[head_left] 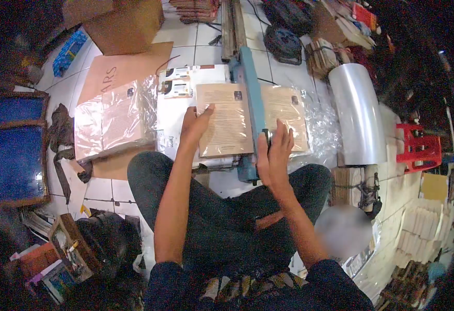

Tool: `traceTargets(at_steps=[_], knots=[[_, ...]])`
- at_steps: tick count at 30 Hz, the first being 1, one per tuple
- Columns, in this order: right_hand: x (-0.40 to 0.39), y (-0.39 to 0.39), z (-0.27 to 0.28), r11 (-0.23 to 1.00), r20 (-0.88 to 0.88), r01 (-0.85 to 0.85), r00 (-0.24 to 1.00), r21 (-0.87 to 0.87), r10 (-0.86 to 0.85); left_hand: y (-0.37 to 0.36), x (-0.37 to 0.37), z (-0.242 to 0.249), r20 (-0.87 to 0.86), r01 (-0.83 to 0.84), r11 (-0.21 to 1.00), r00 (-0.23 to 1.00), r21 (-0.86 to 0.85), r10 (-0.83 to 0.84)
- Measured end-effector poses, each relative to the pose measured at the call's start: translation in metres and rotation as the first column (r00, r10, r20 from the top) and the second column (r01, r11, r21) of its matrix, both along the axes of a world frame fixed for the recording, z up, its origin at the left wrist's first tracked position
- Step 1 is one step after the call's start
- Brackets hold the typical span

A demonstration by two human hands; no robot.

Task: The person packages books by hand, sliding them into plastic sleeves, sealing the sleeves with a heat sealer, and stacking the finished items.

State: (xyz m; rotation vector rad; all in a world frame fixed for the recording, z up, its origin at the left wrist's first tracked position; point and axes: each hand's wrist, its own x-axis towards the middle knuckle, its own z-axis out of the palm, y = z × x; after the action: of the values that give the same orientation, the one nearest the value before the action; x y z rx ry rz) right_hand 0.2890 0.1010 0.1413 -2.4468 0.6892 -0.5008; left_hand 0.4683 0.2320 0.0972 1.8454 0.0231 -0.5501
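My left hand (198,127) grips the left edge of a brown book (225,122) with printed text on its back, thumb on top. The book lies on a white printed box (175,103), against the left side of a long blue bar sealer (252,98). Over the near end of the sealer, beside its black handle, is my right hand (276,155), fingers stretched out toward a second brown book (284,114). That book lies right of the bar in clear plastic film (320,129). The undersides of my fingers are hidden.
At left, a stack of plastic-wrapped books (110,119) rests on cardboard (126,65). A large roll of clear film (356,114) lies on the right, near a red plastic crate (419,147). Blue-panelled frames (17,150) stand far left. Tied paper bundles (349,186) sit by my right knee.
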Motion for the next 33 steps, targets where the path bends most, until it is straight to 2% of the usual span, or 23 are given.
traceTargets(at_steps=[2, 3, 5, 6, 8, 12, 14, 16, 18, 19, 20, 22, 23, 24, 25, 26, 27, 28, 29, 30, 31, 33], knots=[[-0.001, 0.0, -0.01, 1.0, -0.003, 0.007, 1.0, -0.014, -0.008, 0.003, -0.001, 0.004, -0.073, 0.039, 0.993, 0.996, -0.111, -0.047], [-0.001, -0.002, -0.014, 0.999, 0.048, -0.009, 0.999, -0.035, 0.011, 0.004, -0.002, 0.006, -0.08, 0.043, 0.993, 0.996, -0.107, -0.051], [-0.005, -0.004, -0.017, 0.999, 0.079, -0.003, 0.997, -0.049, 0.007, 0.001, -0.005, 0.003, 0.038, 0.052, 0.995, 0.998, -0.091, -0.048], [-0.004, -0.003, -0.016, 0.999, 0.09, -0.024, 0.996, -0.03, 0.027, -0.001, -0.006, 0.002, 0.029, 0.061, 0.994, 0.998, -0.088, -0.059], [-0.003, -0.005, -0.019, 0.999, 0.099, -0.04, 0.994, -0.008, 0.041, -0.001, -0.007, 0.001, 0.064, -0.026, 0.996, 0.997, -0.084, 0.031], [-0.005, -0.005, -0.019, 0.999, 0.129, -0.049, 0.99, 0.0, 0.049, 0.001, -0.002, -0.023, 0.064, -0.034, 0.975, 0.997, -0.218, 0.049], [-0.005, -0.005, -0.014, 0.999, 0.134, -0.036, 0.99, 0.014, 0.034, 0.0, -0.011, 0.001, 0.065, -0.06, 0.971, 0.995, -0.231, 0.077], [-0.003, -0.003, -0.008, 1.0, 0.059, -0.006, 0.998, 0.031, 0.004, 0.005, -0.013, 0.025, 0.074, -0.089, 0.965, 0.991, -0.247, 0.111], [-0.003, -0.006, 0.004, 0.997, 0.052, -0.016, 0.999, 0.082, 0.011, 0.015, -0.013, 0.041, 0.204, -0.046, 0.929, 0.971, -0.367, 0.128], [-0.003, -0.006, 0.013, 0.99, 0.038, -0.022, 0.999, 0.14, 0.017, 0.018, -0.014, 0.05, 0.061, -0.12, 0.843, 0.982, -0.524, 0.178], [-0.001, -0.007, 0.02, 0.991, 0.053, -0.007, 0.999, 0.131, 0.0, 0.023, -0.015, 0.061, 0.075, -0.097, 0.841, 0.984, -0.533, 0.161], [0.001, -0.008, 0.038, 0.996, 0.098, -0.075, 0.992, -0.038, 0.078, 0.032, -0.015, 0.078, -0.11, -0.199, 0.702, 0.979, -0.684, 0.171], [0.002, -0.007, 0.053, 0.978, 0.142, -0.076, 0.984, -0.196, 0.105, 0.039, -0.007, 0.062, -0.086, -0.111, 0.693, 0.994, -0.712, 0.071], [0.008, -0.004, 0.069, 0.938, 0.215, 0.009, 0.974, -0.346, 0.07, 0.042, 0.001, 0.045, -0.061, -0.017, 0.674, 0.997, -0.738, -0.041], [0.009, 0.002, 0.093, 0.896, 0.219, 0.015, 0.971, -0.445, 0.093, 0.044, -0.008, 0.056, -0.062, 0.009, 0.673, 0.995, -0.74, -0.082], [0.005, 0.003, 0.107, 0.873, 0.199, -0.102, 0.955, -0.478, 0.22, 0.044, -0.02, 0.071, -0.071, 0.04, 0.668, 0.988, -0.743, -0.138], [-0.002, -0.005, 0.09, 0.798, -0.118, -0.387, 0.918, -0.462, 0.378, 0.042, -0.026, 0.074, -0.069, 0.081, 0.66, 0.978, -0.747, -0.198], [-0.009, -0.009, 0.091, 0.672, -0.025, -0.521, 0.799, -0.526, 0.6, 0.04, -0.031, 0.074, -0.071, 0.103, 0.643, 0.969, -0.759, -0.239], [-0.009, -0.003, 0.136, 0.49, 0.016, -0.414, 0.751, -0.767, 0.66, 0.037, -0.035, 0.073, -0.071, 0.122, 0.625, 0.959, -0.771, -0.275], [0.005, -0.008, 0.122, 0.561, 0.233, -0.372, 0.641, -0.739, 0.731, 0.033, -0.039, 0.071, -0.071, 0.138, 0.604, 0.948, -0.785, -0.309], [0.0, -0.014, 0.13, 0.524, 0.248, -0.339, 0.602, -0.781, 0.759, 0.029, -0.039, 0.07, -0.072, 0.138, 0.583, 0.944, -0.801, -0.322], [-0.028, -0.022, 0.141, 0.545, 0.246, -0.241, 0.698, -0.803, 0.672, 0.025, -0.032, 0.066, -0.083, 0.1, 0.545, 0.95, -0.833, -0.301]])
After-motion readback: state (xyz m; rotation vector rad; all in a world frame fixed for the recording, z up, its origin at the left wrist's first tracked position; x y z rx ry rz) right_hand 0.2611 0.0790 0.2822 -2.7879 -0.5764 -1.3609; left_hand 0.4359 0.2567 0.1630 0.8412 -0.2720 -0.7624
